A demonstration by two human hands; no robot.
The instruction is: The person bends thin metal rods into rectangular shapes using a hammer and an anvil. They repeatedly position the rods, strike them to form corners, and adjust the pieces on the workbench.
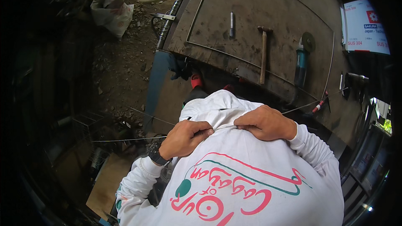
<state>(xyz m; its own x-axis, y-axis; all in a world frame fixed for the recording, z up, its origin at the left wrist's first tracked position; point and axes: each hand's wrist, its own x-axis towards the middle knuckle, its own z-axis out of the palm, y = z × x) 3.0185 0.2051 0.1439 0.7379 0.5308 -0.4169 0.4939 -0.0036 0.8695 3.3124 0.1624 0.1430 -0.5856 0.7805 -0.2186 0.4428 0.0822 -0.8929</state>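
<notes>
Close in front of my white printed shirt (251, 163), both hands are closed on a thin metal wire (130, 139). My left hand (184, 139), with a black watch (155, 154) on its wrist, pinches it between thumb and curled fingers. Just to the right, my right hand (268, 123) grips it too, knuckles up. A short stretch of the wire shows between the hands, against the shirt. Its ends run out past both hands, left over the ground and right over the table. Another thin line (153, 115) slants toward my left hand; I cannot tell whether it is the same wire.
On the worn table (243, 0) lie a marker (231, 24), a hammer (263, 56), an angle grinder (300, 60) and a bent metal rod frame (201, 8). A red-handled tool (318, 106) lies at the right. A white sack (113, 10) stands on the dirt floor.
</notes>
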